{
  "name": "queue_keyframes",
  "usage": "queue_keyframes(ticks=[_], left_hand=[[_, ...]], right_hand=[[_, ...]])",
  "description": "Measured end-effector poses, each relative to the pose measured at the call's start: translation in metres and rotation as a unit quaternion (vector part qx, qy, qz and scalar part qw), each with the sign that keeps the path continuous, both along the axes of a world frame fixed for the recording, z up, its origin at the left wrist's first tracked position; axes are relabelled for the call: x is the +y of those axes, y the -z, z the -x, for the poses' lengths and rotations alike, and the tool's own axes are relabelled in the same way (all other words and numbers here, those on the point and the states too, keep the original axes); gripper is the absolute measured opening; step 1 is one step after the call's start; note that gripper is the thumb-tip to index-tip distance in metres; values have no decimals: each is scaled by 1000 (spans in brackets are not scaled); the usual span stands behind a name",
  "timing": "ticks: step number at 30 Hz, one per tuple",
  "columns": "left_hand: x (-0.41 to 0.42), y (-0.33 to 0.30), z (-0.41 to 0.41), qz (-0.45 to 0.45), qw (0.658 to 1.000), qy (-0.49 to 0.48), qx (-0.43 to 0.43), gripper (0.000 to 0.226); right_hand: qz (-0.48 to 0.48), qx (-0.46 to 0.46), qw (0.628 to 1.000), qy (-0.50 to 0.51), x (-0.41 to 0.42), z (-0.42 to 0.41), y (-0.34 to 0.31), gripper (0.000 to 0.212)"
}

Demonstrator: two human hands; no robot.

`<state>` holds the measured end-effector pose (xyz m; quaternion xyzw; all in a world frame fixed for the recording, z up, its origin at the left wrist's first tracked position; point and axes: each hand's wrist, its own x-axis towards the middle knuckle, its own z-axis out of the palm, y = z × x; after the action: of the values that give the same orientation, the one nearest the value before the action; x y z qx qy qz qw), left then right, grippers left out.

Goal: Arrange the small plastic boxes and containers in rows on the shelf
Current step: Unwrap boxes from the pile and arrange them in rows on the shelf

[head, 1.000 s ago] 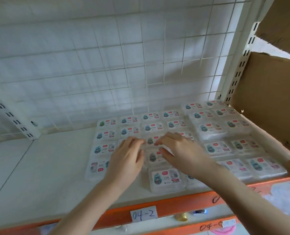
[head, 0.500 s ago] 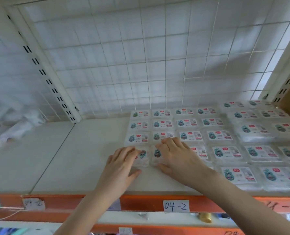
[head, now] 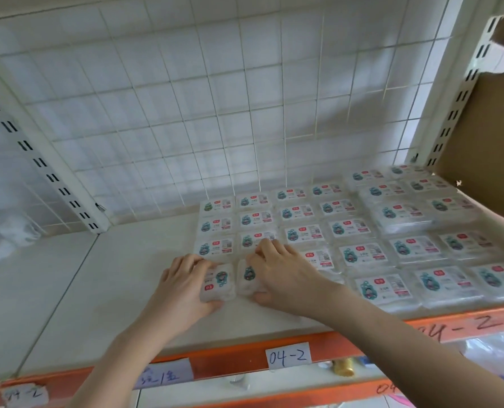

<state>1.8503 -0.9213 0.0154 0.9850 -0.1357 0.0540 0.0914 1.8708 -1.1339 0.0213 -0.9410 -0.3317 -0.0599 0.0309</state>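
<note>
Several small clear plastic boxes (head: 353, 228) with teal and red labels lie flat in rows on the right half of the white shelf (head: 121, 278). My left hand (head: 183, 290) grips one box (head: 220, 282) at the near left corner of the block, fingers over its top and thumb under its near edge. My right hand (head: 283, 275) grips the neighbouring box (head: 248, 279) the same way and covers most of it. Both boxes lie on the shelf, turned sideways against the rows behind them.
A white wire grid (head: 215, 113) backs the shelf. An orange front rail (head: 236, 357) carries paper tags reading 04-2. A brown cardboard box (head: 486, 142) stands at the right edge. The left part of the shelf is bare white board.
Both hands have drawn two boxes nearer to the front edge and now pinch them with the thumbs underneath. The view has shifted, bringing the cardboard box back into sight.
</note>
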Motion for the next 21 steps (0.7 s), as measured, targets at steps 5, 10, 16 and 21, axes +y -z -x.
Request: queue_keyframes(ticks=[5,10,16,21], left_hand=[[7,-17,1,60,997,-31,32,72],[-10,-36,-1,169,985,14,-42,71],[-88,-46,-5,205,969,127,-51,73],[-171,-43,-9,172,964,190,-70,70]], right_hand=[[-121,97,988,3,-5,-5,-13,67],[-225,117,967,28,-30,1,-41,72],[-186,106,967,137,-105,20,-63,70],[-142,82,958,235,-169,40,-71,67]])
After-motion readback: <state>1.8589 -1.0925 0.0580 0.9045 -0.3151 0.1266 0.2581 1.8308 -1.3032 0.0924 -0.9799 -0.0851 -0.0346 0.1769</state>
